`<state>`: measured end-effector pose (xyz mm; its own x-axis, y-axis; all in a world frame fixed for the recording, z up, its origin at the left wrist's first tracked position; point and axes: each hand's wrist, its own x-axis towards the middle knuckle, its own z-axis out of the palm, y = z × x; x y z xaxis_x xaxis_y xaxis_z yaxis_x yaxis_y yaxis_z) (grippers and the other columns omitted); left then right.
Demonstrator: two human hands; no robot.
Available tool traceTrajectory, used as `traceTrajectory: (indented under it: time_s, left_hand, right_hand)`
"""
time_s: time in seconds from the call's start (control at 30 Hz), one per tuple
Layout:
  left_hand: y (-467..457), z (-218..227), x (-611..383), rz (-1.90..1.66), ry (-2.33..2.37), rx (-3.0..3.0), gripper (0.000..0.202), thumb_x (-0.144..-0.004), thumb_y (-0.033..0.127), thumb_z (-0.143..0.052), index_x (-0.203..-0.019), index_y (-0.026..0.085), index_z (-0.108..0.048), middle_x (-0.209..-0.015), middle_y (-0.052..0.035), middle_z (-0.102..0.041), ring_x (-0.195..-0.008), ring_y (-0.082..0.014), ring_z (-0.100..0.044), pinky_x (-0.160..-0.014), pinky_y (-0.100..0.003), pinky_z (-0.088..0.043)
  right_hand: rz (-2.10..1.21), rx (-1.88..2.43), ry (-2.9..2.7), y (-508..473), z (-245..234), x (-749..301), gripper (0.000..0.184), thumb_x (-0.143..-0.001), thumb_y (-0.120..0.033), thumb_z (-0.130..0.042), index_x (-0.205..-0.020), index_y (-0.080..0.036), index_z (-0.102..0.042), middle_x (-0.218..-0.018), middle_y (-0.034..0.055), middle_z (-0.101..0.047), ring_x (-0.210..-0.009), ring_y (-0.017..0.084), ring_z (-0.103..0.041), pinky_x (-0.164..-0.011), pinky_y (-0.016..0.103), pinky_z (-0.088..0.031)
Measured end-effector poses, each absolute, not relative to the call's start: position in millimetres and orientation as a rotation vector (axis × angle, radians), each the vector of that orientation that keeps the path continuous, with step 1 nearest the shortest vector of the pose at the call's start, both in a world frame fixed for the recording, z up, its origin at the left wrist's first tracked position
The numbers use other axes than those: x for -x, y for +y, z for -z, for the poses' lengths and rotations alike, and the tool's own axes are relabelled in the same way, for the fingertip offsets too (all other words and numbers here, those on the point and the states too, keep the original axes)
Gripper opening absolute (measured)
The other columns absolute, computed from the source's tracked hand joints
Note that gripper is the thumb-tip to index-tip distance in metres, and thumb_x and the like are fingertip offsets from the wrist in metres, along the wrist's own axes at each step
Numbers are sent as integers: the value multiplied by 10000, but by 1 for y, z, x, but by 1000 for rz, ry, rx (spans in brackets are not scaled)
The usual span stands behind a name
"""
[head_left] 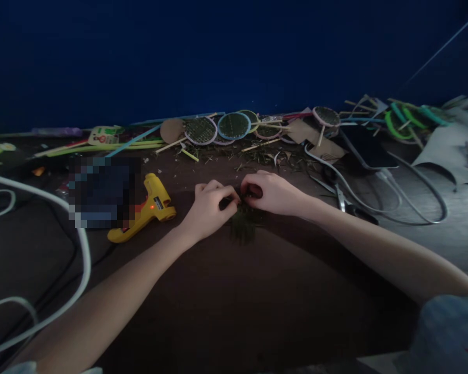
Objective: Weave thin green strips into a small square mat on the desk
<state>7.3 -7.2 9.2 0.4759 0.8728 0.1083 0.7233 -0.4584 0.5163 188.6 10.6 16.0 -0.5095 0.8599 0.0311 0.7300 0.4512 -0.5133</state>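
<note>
My left hand [212, 208] and my right hand [271, 193] meet near the middle of the dark tabletop, thumbs and fingertips pinched close together. A small tuft of dark green, grass-like strands [243, 228] hangs below the fingertips toward me. Both hands seem to pinch its upper end, though the fingers hide the exact hold. Left of my left hand lies a yellow hot glue gun [153, 205] with a small orange-red light lit on its body. Beyond my right forearm is a pair of scissors [340, 198], partly under a cable.
Along the blue wall lie several round pieces with coloured rims, including a blue-rimmed one [234, 126], amid loose green clippings. A phone [368, 147] is plugged into a white cable [393, 189] at right. Another thick white cable [86, 249] loops at left, near a blurred-out dark object [101, 192].
</note>
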Motion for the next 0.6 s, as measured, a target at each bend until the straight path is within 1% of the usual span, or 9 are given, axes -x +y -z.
traceTrajectory:
  time_s: [0.4, 0.6]
  left_hand:
    - [-7, -11, -8, -512, 1335, -2303, 121, -775, 210, -484, -798, 214, -603, -802, -4, -537, -890, -182, -508, -878, -379, -280]
    - [-7, -10, -7, -517, 1328, -2309, 117, -776, 211, -492, -799, 213, -606, -796, -3, -535, -890, -180, -510, -878, -375, -280]
  right_hand:
    - [-614, 1405, -2411, 8, -14, -184, 170, -664, -189, -517, -832, -171, -538, -709, 19, -508, -746, 148, -450, -636, 240, -327]
    - [-600, 1403, -2419, 7, -14, -184, 166, -658, -188, -511, -821, -167, -536, -704, 21, -507, -740, 148, -440, -640, 249, -327]
